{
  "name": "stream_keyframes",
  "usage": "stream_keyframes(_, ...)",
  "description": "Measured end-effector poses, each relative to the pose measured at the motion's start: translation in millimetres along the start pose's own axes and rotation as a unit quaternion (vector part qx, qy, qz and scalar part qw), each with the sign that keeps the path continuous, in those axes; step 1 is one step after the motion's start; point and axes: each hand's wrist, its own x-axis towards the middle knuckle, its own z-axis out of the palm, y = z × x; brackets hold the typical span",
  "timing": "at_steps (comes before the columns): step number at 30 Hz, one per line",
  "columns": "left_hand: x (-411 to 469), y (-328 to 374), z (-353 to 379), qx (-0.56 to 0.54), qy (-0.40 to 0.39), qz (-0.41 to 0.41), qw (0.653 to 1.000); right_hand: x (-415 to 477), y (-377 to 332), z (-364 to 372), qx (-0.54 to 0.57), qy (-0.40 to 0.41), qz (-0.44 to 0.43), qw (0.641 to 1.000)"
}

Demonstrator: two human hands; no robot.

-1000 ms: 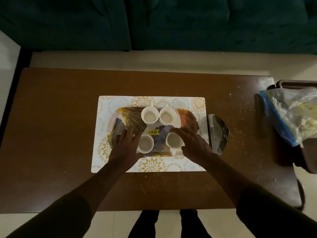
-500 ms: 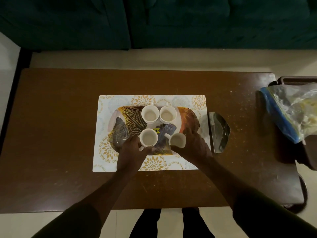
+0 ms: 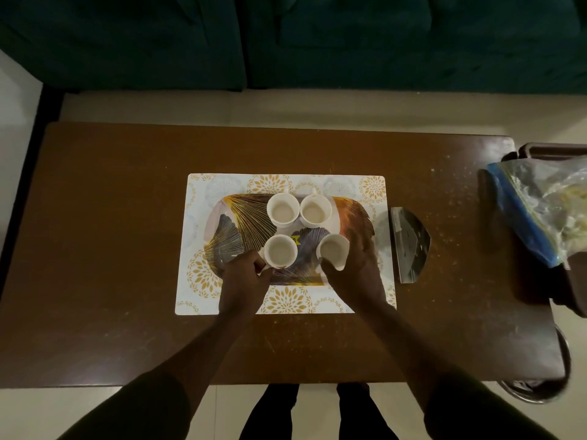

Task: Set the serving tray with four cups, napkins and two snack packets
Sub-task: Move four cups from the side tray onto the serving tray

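A leaf-patterned serving tray [image 3: 351,211] lies on a white and gold placemat [image 3: 228,182] in the middle of the brown table. Several white cups stand on it. Two are at the back, the back-left cup [image 3: 282,212] and the back-right cup [image 3: 315,211]. My left hand [image 3: 244,277] pinches the handle of the front-left cup [image 3: 280,251]. My right hand [image 3: 355,274] grips the front-right cup [image 3: 333,249], which tilts a little. No napkins lie on the tray.
A metal napkin holder [image 3: 408,246] lies just right of the placemat. At the table's right end a dark container [image 3: 536,150] holds a clear zip bag of snacks [image 3: 546,204]. A dark green sofa [image 3: 286,39] runs behind the table.
My left hand has drawn back from the tray's face and closed on the front-left cup's handle. My right hand has shifted from over the front-right cup to gripping its side, tilting it.
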Motion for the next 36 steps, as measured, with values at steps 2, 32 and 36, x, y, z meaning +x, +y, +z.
stream_keyframes(2,-3,2,4,-0.011,-0.001,-0.017,1.000,-7,-3,8,0.056,0.005,0.080,0.995)
stream_keyframes(32,4,18,19,-0.082,0.013,-0.084,0.993,-6,-23,31,0.121,0.020,0.010,0.992)
stream_keyframes(36,4,14,19,-0.085,0.002,-0.077,0.993,-7,-21,32,0.114,0.030,-0.002,0.993)
